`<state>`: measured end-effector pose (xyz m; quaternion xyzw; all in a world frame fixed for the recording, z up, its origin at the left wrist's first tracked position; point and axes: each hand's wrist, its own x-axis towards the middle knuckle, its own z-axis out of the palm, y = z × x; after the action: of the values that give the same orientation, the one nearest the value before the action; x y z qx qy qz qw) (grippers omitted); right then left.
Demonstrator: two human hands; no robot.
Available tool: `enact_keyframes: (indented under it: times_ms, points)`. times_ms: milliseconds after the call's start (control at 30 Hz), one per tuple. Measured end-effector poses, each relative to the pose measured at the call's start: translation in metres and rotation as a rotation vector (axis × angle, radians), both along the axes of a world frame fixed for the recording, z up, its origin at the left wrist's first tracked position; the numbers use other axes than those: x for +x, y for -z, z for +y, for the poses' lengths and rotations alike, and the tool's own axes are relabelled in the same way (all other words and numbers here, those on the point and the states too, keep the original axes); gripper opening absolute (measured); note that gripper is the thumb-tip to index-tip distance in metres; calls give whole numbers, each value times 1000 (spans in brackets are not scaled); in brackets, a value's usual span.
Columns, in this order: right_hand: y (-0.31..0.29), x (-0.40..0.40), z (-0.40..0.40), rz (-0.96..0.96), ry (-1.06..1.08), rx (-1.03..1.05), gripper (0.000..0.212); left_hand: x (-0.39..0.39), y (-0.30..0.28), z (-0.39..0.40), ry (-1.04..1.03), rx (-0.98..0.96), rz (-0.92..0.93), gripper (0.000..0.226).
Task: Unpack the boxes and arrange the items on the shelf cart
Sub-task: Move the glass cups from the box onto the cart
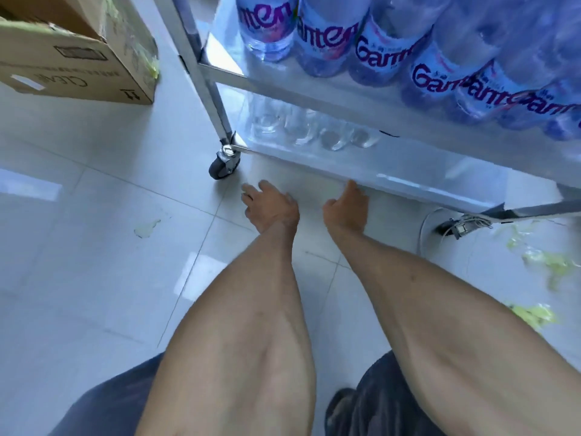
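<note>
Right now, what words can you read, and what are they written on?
"Ganten": on the bottles, some labels cut off by their neighbours.
"CLEAR", upside down: on the box.
Small print and symbols on the box: too blurred to read.

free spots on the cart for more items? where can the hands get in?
Upper shelf: bare strip at its left end, between the post and the first water bottle; rightward, bottles are packed tight. Lower shelf: glasses fill the left part; right of them looks bare, just beyond the right hand.

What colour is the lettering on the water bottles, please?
Purple on the water bottles, clearest in the head view.
</note>
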<state>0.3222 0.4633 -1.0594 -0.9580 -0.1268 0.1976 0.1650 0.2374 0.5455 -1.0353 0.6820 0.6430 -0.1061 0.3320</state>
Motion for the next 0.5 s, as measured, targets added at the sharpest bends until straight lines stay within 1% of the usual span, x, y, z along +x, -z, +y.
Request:
enact_keyframes:
  times_ms: [100, 200, 267, 300, 333, 367, 433, 500]
  points:
    - [-45, -33, 9, 153, -52, -89, 42, -48, -40, 18, -108, -60, 47, 44]
    - [-91, -69, 30, 265, -167, -186, 34, -90, -81, 35, -210, -124, 73, 40]
    - [-114, -94, 46, 330, -245, -230, 20, -112, -105, 47, -258, -177, 95, 39]
    - [-123, -106, 55, 351, -278, -250, 8, -121, -116, 55, -273, -202, 102, 39]
    - [-132, -117, 67, 362, -303, -274, 7, -129, -125, 65, -287, -221, 103, 38]
    - [-141, -128, 79, 356, -341, -297, 12, -135, -133, 77, -298, -235, 98, 38]
    - [-154, -148, 107, 355, -408, -331, 5, -148, -147, 104, -297, -240, 80, 38]
    - [-162, -164, 137, 351, -450, -352, 22, -158, -160, 133, -289, -231, 60, 38]
